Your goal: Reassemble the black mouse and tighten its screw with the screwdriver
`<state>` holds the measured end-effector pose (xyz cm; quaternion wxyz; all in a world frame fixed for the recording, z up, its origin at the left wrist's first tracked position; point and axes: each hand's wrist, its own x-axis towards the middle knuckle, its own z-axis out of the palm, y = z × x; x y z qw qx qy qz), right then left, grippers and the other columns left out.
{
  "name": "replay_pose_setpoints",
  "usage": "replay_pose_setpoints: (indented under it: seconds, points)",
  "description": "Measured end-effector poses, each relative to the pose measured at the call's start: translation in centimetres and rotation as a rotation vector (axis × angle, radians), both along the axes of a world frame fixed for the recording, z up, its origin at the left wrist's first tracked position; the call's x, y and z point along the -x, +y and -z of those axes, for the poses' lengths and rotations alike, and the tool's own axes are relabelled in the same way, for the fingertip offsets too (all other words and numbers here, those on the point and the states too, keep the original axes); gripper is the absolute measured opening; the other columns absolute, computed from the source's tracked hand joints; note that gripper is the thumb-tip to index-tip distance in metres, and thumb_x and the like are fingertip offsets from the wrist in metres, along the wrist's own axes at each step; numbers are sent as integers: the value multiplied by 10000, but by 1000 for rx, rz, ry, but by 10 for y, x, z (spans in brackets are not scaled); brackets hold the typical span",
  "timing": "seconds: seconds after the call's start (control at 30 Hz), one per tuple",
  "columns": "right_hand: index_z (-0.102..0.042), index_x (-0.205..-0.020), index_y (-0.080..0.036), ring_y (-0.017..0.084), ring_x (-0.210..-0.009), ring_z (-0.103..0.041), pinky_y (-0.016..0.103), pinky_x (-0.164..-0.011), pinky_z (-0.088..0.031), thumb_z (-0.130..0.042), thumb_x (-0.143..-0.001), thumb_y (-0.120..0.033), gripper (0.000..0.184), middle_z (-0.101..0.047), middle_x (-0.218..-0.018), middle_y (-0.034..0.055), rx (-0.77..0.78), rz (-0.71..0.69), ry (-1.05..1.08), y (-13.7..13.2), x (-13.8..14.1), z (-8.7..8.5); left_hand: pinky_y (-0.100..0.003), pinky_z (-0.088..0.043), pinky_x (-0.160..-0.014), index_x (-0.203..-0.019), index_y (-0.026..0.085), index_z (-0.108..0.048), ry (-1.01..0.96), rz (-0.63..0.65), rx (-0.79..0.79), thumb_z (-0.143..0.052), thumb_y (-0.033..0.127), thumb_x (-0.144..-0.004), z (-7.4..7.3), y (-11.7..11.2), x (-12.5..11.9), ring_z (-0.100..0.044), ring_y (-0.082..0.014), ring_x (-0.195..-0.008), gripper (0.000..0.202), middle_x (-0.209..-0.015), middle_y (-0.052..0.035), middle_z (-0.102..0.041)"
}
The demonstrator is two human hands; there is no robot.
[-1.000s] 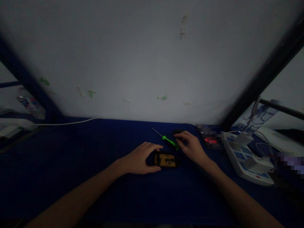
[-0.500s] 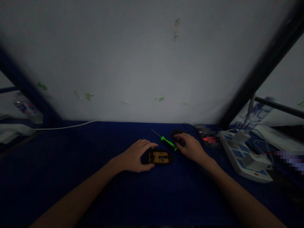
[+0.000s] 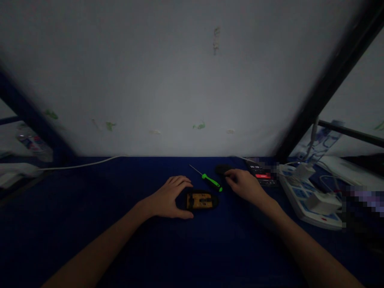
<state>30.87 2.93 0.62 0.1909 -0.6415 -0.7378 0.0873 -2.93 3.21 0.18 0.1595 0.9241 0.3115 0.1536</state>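
Observation:
What looks like a computer mouse base with its top off (image 3: 200,201) lies on the blue tabletop (image 3: 180,248), its yellow-brown circuit board facing up. My left hand (image 3: 174,198) rests at its left end, thumb and fingers spread around that end without a clear grip. A dark rounded piece, perhaps the mouse's cover (image 3: 221,169), lies farther back. At its right edge is my right hand (image 3: 244,185), fingers loosely curled; whether they touch the piece is unclear. Between the hands lies a screwdriver (image 3: 212,182) with a green and black handle, its thin shaft pointing back left.
A phone (image 3: 261,173) with a lit red bar lies behind my right hand. Farther right, a white power strip (image 3: 309,200) holds plugged-in adapters. A white cable (image 3: 87,163) runs along the back left near the wall. A plastic bottle (image 3: 33,144) is at far left.
My right hand has drawn back slightly to the right from the dark piece, which shows more fully now. My left hand stays around the mouse base. The view has shifted slightly.

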Motion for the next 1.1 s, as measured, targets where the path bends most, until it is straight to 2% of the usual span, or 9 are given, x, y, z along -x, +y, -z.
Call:
replay_pose_setpoints:
  seconds: [0.2, 0.33, 0.5, 0.6, 0.67, 0.77, 0.9, 1.1]
  points:
    - [-791, -997, -224, 231, -769, -736, 307, -666, -467, -690, -916, -309, 155, -802, -883, 72, 134, -37, -20, -4, -19, -10, -714, -211, -1251, -1568, 250, -445, 104, -27, 14, -792, 815, -719, 7, 1, 1, -320, -460, -1542, 1077, -1657, -200, -374]
    - [-765, -897, -199, 218, -699, -706, 295, -601, -425, -779, -831, -258, 90, -781, -830, 73, 229, -66, -31, -8, -32, -10, -721, -205, -1257, -1572, 252, -455, 110, -33, 30, -772, 835, -723, 5, 0, 0, -307, -465, -1554, 1078, -1673, -197, -362]
    - [-726, -865, -201, 193, -681, -691, 280, -586, -413, -752, -846, -221, 38, -768, -803, 52, 278, -104, -13, -9, -34, -6, -716, -211, -1258, -1578, 261, -449, 120, -23, 13, -757, 834, -743, 3, -1, 1, -316, -460, -1555, 1059, -1682, -198, -358]
    - [-719, -876, -198, 181, -676, -688, 271, -585, -419, -735, -842, -184, 40, -765, -804, 47, 260, -126, 6, -8, -30, -5, -721, -205, -1260, -1582, 242, -450, 116, -14, 2, -753, 831, -753, 3, -1, 1, -335, -466, -1545, 1061, -1669, -213, -376]
    - [-722, -900, -198, 180, -678, -691, 272, -587, -424, -713, -872, -212, 33, -764, -808, 46, 228, -131, 20, -6, -27, -6, -723, -198, -1261, -1580, 239, -455, 115, -14, -5, -752, 832, -753, 4, -1, 0, -344, -466, -1541, 1061, -1666, -214, -382]
    - [-725, -1024, -199, 194, -748, -710, 282, -639, -448, -677, -924, -268, 130, -771, -868, 51, 154, -117, 30, -3, -22, -6, -717, -191, -1266, -1582, 236, -457, 132, -23, -4, -739, 846, -752, 3, -1, 0, -338, -463, -1545, 1068, -1676, -209, -370]
    - [-721, -1168, -221, 233, -899, -720, 309, -754, -464, -675, -921, -242, 252, -777, -977, 58, 64, -89, 4, -1, -12, -3, -690, -176, -1283, -1594, 232, -444, 166, -37, 10, -717, 864, -753, 0, -2, -1, -322, -454, -1556, 1087, -1689, -192, -357]
    - [-747, -1147, -234, 237, -885, -725, 318, -761, -479, -650, -938, -226, 231, -778, -967, 54, -7, -86, -15, 0, -4, 7, -700, -182, -1279, -1606, 243, -430, 200, -59, 32, -708, 870, -755, -2, -4, -2, -283, -457, -1575, 1093, -1711, -185, -315]
